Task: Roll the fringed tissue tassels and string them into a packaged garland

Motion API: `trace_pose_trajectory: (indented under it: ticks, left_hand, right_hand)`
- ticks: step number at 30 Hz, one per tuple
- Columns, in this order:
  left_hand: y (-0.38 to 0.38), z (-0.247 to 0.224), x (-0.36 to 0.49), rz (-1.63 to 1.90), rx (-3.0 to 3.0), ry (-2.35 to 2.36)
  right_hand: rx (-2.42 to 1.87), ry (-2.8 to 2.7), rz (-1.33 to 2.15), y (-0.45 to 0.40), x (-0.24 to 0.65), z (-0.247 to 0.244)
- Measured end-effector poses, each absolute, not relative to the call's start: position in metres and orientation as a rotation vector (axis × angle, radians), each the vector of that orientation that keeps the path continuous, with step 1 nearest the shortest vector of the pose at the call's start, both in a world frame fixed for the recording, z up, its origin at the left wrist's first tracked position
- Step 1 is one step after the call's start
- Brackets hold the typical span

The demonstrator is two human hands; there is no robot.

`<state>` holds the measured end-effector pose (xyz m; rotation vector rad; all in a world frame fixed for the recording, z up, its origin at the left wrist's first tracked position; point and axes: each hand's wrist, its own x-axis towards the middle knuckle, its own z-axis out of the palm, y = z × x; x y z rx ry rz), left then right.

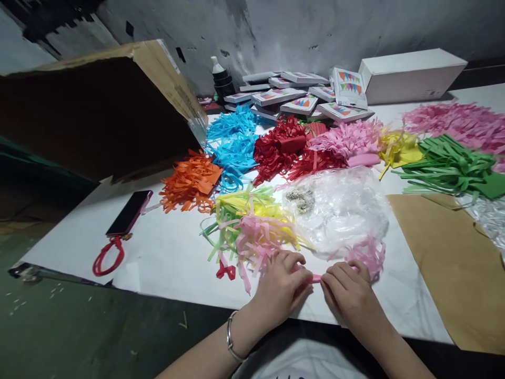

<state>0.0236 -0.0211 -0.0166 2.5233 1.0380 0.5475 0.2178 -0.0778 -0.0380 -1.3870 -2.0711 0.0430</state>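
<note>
Near the table's front edge, my left hand [282, 281] and my right hand [349, 289] are both closed on a pink paper tassel [316, 278]. Its middle is a narrow twisted strip between my fingertips. Pink fringe [369, 258] spreads out beyond my right hand. More pink fringe [256, 237] lies by my left hand, over yellow and green tassels [232, 205]; I cannot tell which strands belong to the held piece. A small red paper piece [225, 270] lies left of my left hand. Just beyond my hands is a clear plastic bag [343, 210].
Orange [191, 181], blue [234, 142], red [280, 145], and green tassels [453, 163] lie across the table. Printed flat boxes [300, 104] and a white box [410, 76] stand behind. A large cardboard box [169, 79], phone [128, 213] and brown sheet [445, 263] flank the work area.
</note>
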Motion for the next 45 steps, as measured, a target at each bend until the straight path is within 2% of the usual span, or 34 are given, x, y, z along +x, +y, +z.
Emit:
trace_pose_trajectory:
  ticks: [6,16,23,30,35,39,45]
  left_hand:
    - [-0.02,-0.024,0.025,0.641,2.499,0.95]
    - [-0.022,-0.019,0.026,0.478,2.417,1.003]
    - [-0.025,0.0,0.04,0.199,2.595,1.206]
    - [-0.022,-0.007,0.043,0.182,2.838,0.788]
    - [-0.011,-0.011,0.053,0.155,2.557,0.859]
    - [-0.009,0.009,0.048,0.215,2.374,0.874]
    - [-0.021,0.037,0.039,0.297,1.098,0.807]
  right_hand:
    - [-1.35,-2.114,0.102,-0.073,0.211,-0.039]
    - [-1.441,-2.088,0.074,-0.091,0.25,-0.044]
    - [-1.612,-1.98,0.076,-0.085,0.241,-0.041]
    - [-1.523,-1.991,0.072,-0.088,0.234,-0.038]
    - [-1.395,-2.088,-0.041,-0.083,0.228,-0.038]
    - [-1.279,-2.114,-0.097,-0.082,0.231,-0.025]
    - [-1.072,-2.07,-0.12,-0.09,0.238,0.013]
